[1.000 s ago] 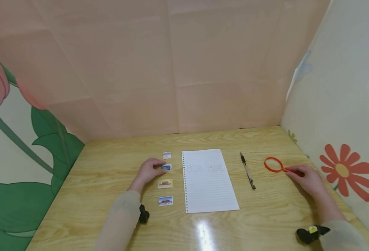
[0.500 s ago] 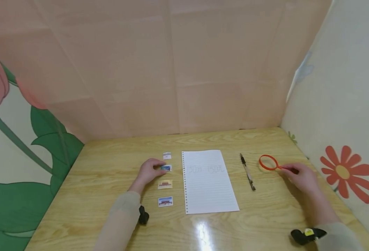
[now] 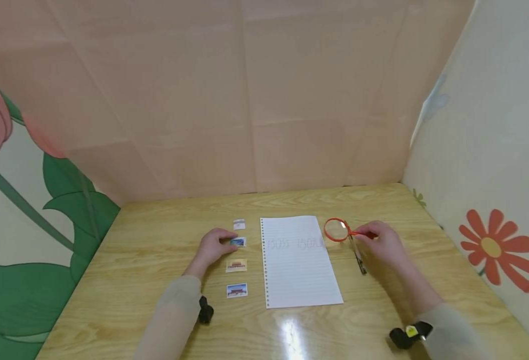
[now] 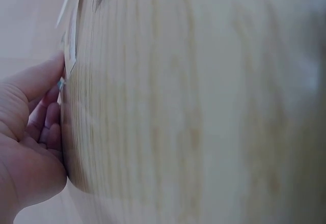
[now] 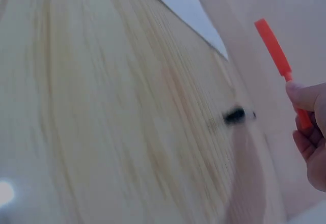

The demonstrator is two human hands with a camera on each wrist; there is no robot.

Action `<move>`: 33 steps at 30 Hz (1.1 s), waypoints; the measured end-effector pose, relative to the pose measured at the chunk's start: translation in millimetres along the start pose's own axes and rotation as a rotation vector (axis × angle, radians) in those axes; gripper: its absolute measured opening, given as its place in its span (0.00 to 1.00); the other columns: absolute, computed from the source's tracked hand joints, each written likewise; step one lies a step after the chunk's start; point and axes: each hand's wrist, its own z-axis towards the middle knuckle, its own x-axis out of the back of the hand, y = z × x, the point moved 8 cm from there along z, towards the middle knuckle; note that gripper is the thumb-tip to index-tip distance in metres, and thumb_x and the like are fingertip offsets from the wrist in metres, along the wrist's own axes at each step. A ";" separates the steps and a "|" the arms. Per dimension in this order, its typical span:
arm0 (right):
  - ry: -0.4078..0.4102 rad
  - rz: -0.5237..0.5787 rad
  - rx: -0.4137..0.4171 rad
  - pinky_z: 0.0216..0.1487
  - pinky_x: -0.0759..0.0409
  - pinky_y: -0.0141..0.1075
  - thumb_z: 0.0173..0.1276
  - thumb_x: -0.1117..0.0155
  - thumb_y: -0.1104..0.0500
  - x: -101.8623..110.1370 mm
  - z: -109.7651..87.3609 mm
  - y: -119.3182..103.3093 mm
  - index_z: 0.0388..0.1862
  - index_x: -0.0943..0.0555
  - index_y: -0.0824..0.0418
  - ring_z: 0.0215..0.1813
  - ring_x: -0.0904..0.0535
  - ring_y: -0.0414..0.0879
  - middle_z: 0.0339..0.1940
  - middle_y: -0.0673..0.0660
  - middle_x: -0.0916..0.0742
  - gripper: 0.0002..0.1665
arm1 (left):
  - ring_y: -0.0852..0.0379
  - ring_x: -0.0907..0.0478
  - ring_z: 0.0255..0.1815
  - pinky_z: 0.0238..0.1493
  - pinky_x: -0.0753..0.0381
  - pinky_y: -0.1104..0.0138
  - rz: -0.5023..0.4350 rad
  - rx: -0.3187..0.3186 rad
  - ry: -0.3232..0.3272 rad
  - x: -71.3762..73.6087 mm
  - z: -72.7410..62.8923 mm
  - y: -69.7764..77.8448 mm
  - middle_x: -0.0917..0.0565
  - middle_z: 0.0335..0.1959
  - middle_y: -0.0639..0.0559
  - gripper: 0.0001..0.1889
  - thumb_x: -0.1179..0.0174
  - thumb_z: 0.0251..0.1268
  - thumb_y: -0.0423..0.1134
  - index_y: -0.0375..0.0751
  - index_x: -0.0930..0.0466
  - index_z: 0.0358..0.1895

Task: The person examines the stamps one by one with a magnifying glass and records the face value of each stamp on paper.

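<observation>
Right hand [image 3: 385,243] — gripping magnifier [image 3: 337,230]; left hand [image 3: 211,247] — pinching stamp [image 3: 240,242]

Paper [image 3: 298,280] on table [image 3: 125,265], stamps [image 3: 236,290] left, pen [image 3: 358,258] right.

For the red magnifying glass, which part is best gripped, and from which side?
Probably the thin handle of the magnifying glass, pinched between thumb and fingers from the person's right. It points that way from the round rim, and a slim stem suits a pinch, which should leave the lens uncovered. The right hand pinches it there now.
</observation>
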 end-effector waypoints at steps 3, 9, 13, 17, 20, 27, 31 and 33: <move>-0.026 0.016 0.050 0.36 0.26 0.28 0.56 0.25 0.70 -22.6 8.3 -18.5 0.32 0.13 0.60 0.35 0.25 0.41 0.32 0.52 0.16 0.08 | 0.44 0.25 0.56 0.64 0.31 0.51 0.004 -0.002 0.004 -0.6 0.7 -0.2 0.18 0.50 0.45 0.16 0.26 0.55 0.35 0.40 0.13 0.49; -0.084 0.087 0.088 0.36 0.26 0.33 0.54 0.24 0.71 -67.9 21.0 -56.8 0.30 0.12 0.57 0.35 0.26 0.43 0.30 0.47 0.17 0.10 | 0.45 0.25 0.56 0.64 0.31 0.51 0.020 0.000 0.000 -3.0 2.9 -1.8 0.18 0.51 0.46 0.16 0.27 0.56 0.36 0.42 0.13 0.49; -0.105 0.130 0.175 0.34 0.26 0.33 0.55 0.24 0.69 -95.4 28.7 -85.1 0.30 0.13 0.58 0.33 0.27 0.43 0.30 0.48 0.17 0.08 | 0.44 0.25 0.57 0.64 0.32 0.51 0.023 -0.004 -0.005 -4.1 4.1 -1.5 0.18 0.51 0.46 0.16 0.26 0.56 0.36 0.42 0.13 0.49; -0.116 0.124 0.245 0.36 0.28 0.35 0.54 0.23 0.68 -120.5 36.8 -106.8 0.29 0.13 0.57 0.32 0.28 0.42 0.27 0.48 0.18 0.08 | 0.43 0.25 0.56 0.64 0.32 0.51 0.024 -0.010 -0.010 -4.4 4.6 0.1 0.18 0.51 0.45 0.17 0.26 0.54 0.35 0.41 0.13 0.49; -0.132 0.115 0.240 0.39 0.29 0.37 0.55 0.23 0.66 -137.6 42.8 -116.1 0.29 0.12 0.56 0.33 0.28 0.42 0.27 0.46 0.18 0.07 | 0.43 0.25 0.57 0.64 0.32 0.50 0.039 -0.016 -0.013 -4.6 5.3 0.1 0.18 0.51 0.45 0.17 0.25 0.54 0.36 0.41 0.13 0.49; -0.146 0.092 0.196 0.44 0.28 0.40 0.56 0.23 0.63 -166.3 52.7 -129.3 0.29 0.12 0.55 0.35 0.25 0.43 0.28 0.46 0.17 0.05 | 0.44 0.24 0.56 0.64 0.31 0.51 0.042 -0.033 -0.004 -3.2 6.6 0.7 0.18 0.50 0.45 0.18 0.24 0.51 0.36 0.41 0.13 0.48; -0.156 0.100 0.170 0.44 0.27 0.41 0.55 0.23 0.64 -177.3 55.0 -136.8 0.29 0.12 0.56 0.37 0.24 0.45 0.29 0.48 0.16 0.05 | 0.44 0.24 0.54 0.63 0.30 0.51 0.027 -0.048 0.009 -2.2 6.4 0.0 0.18 0.49 0.44 0.19 0.23 0.49 0.34 0.38 0.13 0.47; -0.161 0.088 0.158 0.44 0.27 0.41 0.56 0.23 0.64 -182.8 55.3 -139.7 0.29 0.12 0.55 0.38 0.24 0.45 0.30 0.48 0.16 0.05 | 0.43 0.23 0.54 0.63 0.30 0.50 0.019 -0.055 0.019 -1.1 6.0 -0.4 0.18 0.48 0.43 0.20 0.23 0.47 0.33 0.36 0.13 0.47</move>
